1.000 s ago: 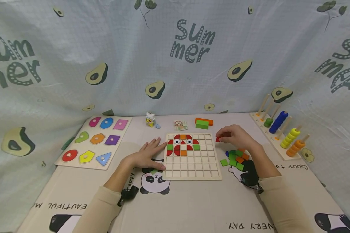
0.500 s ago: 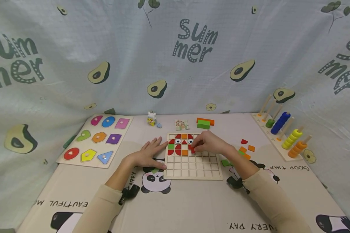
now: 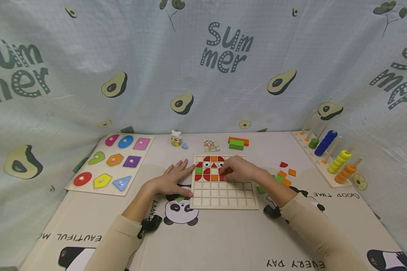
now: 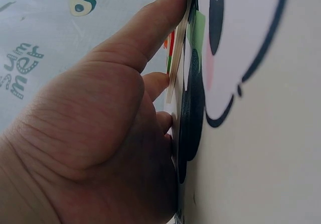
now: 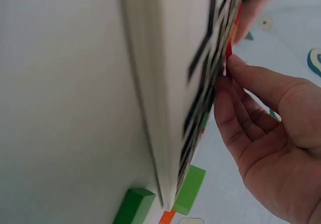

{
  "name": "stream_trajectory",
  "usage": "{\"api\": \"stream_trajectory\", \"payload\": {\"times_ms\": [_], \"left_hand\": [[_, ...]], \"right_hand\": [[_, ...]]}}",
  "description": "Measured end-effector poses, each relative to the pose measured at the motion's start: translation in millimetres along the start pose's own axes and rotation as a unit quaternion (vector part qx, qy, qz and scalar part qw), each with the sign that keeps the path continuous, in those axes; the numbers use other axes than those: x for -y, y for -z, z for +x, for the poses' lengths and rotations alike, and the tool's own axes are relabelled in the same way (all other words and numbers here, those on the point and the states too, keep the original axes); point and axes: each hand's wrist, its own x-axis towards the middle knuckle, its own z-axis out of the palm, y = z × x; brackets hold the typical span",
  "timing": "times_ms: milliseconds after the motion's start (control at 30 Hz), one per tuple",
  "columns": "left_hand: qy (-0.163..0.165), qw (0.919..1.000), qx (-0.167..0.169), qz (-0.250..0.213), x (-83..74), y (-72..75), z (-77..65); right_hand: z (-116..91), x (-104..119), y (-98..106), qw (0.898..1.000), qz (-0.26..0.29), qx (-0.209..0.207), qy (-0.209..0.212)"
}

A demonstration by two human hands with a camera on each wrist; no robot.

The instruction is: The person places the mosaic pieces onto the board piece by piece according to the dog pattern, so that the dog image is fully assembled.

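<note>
A wooden grid board [image 3: 224, 199] lies flat on the table, its upper left cells filled with red, orange and green tiles and eye tiles. My left hand [image 3: 173, 180] lies beside its left edge with fingers spread, thumb against the edge; the left wrist view also shows this hand [image 4: 100, 113] along the board's side. Over the patterned cells, my right hand [image 3: 239, 169] pinches a red tile [image 3: 222, 177] at the row below the right eye. In the right wrist view the right hand's [image 5: 276, 118] thumb and fingertips meet at the board surface, partly covering the tile.
Loose tiles lie right of the board, including an orange square [image 3: 292, 172] and a red piece [image 3: 283, 164]; my right forearm hides some. Behind are a pattern card [image 3: 211, 145], a green block [image 3: 236, 145] and a figurine [image 3: 176, 138]. A shape puzzle [image 3: 101, 169] and bead-peg stand [image 3: 325, 165] flank them.
My right hand has carried the red tile leftward from beside the loose pile to the board, then shifted slightly left and lower onto the cell. The left hand stays at the board's edge.
</note>
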Motion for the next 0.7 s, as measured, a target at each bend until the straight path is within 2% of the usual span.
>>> {"api": "stream_trajectory", "payload": {"times_ms": [400, 533, 700], "left_hand": [[-0.004, 1.0, 0.001, 0.0, 1.2, 0.4, -1.2], [-0.004, 1.0, 0.003, 0.0, 1.1, -0.9, -1.3], [-0.005, 1.0, 0.003, -0.001, 0.1, -0.5, -1.2]], "right_hand": [[2.7, -0.8, -5.4, 0.994, -0.092, -0.015, 0.065], [-7.2, -3.8, 1.9, 0.996, -0.074, -0.028, 0.051], [-37.5, -19.8, 26.4, 0.996, -0.019, -0.085, 0.024]]}}
